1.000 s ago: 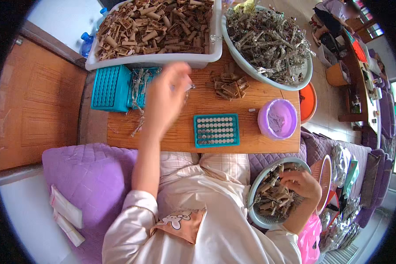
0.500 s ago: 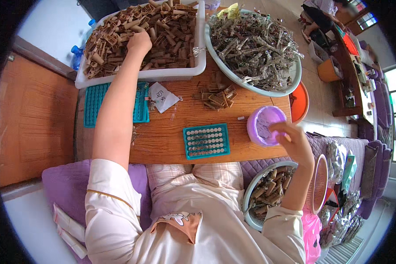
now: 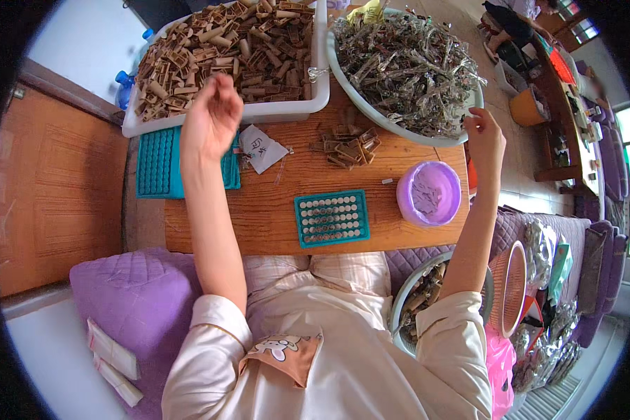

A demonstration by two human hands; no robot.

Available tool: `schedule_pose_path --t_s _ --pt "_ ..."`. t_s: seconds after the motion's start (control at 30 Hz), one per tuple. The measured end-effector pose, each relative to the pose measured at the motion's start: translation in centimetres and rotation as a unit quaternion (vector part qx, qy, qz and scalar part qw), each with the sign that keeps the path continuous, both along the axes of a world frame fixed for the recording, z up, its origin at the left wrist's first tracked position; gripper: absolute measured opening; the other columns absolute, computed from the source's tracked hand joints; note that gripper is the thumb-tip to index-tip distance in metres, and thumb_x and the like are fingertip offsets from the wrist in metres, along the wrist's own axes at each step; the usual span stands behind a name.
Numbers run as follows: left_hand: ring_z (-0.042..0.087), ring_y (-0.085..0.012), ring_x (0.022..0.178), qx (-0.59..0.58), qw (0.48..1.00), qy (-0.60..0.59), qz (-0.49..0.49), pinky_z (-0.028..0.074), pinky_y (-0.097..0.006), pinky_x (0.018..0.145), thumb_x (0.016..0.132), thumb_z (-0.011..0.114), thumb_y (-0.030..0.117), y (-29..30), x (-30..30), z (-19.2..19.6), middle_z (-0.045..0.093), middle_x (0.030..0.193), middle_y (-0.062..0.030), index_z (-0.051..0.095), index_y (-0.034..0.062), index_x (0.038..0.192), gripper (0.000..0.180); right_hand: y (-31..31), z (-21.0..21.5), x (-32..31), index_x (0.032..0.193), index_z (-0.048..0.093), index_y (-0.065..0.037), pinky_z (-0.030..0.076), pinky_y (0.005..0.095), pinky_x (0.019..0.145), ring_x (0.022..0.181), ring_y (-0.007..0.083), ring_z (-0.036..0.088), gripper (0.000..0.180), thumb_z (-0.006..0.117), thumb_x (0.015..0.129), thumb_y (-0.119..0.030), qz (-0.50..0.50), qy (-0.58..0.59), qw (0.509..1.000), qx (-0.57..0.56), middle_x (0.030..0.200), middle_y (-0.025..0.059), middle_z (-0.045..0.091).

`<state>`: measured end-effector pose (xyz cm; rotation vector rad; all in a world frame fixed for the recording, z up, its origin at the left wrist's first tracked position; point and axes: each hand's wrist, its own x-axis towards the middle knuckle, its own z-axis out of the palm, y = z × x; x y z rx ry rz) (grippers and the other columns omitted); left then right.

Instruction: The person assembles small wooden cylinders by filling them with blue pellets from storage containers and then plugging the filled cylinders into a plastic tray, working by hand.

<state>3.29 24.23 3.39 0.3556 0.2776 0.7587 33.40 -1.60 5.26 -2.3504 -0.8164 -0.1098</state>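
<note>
White tray (image 3: 287, 110) heaped with short brown tubes sits at the far left of the wooden table (image 3: 273, 217), and the left hand (image 3: 212, 120) hovers at its near rim, fingers loosely curled; whether it pinches a tube cannot be told. The right hand (image 3: 484, 140) touches the rim of the grey basin (image 3: 392, 126) of silvery scraps, fingers half spread. This looks like a picking-up stage; next would call for a fine pinch to seat pieces in the small teal grid block (image 3: 331, 218)

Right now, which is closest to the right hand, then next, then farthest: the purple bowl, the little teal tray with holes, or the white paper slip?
From the right hand, in the head view:
1. Purple bowl, just below it on the table.
2. Small teal tray, farther left, at the table's near edge.
3. White paper slip, farthest left, nearer the left hand.
</note>
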Motion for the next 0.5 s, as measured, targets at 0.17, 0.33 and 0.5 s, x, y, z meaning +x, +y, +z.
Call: schedule_pose_path --t_s 0.17,0.33,0.5 --pt "0.04 -0.0077 0.053 -0.059 0.984 -0.106 -0.134 0.041 -0.022 0.052 0.084 0.043 0.013 -7.3 -1.7 -1.7 0.041 0.066 -0.0003 0.046 0.0041 0.097 0.016 -0.7 -1.0 -0.2 0.093 0.058 -0.005 0.041 0.0337 0.067 0.072 0.0256 0.054 0.022 0.056 0.074 -0.015 0.164 -0.126 0.976 -0.074 0.083 0.0131 0.056" --pt "0.038 -0.0072 0.05 -0.067 0.974 -0.115 -0.184 0.038 -0.022 0.049 0.084 0.041 0.011 -11.6 -2.4 -3.2 0.039 0.065 -0.0011 0.039 0.0029 0.1 0.018 -0.4 -0.2 -0.6 0.089 0.056 -0.003 0.041 0.0305 0.071 0.077 0.0249 0.054 0.015 0.052 0.077 -0.012 0.144 -0.07 0.987 -0.016 0.085 0.0115 0.055" --pt "0.036 -0.0069 0.05 -0.064 0.973 -0.109 -0.195 0.038 -0.022 0.049 0.085 0.039 0.012 -13.4 -3.7 -4.0 0.038 0.064 -0.0005 0.038 0.0047 0.104 0.02 -0.4 1.8 -0.1 0.091 0.051 -0.001 0.041 0.0296 0.074 0.084 0.0167 0.053 0.015 0.043 0.085 -0.013 0.137 0.129 0.948 0.257 0.087 0.0039 0.055"
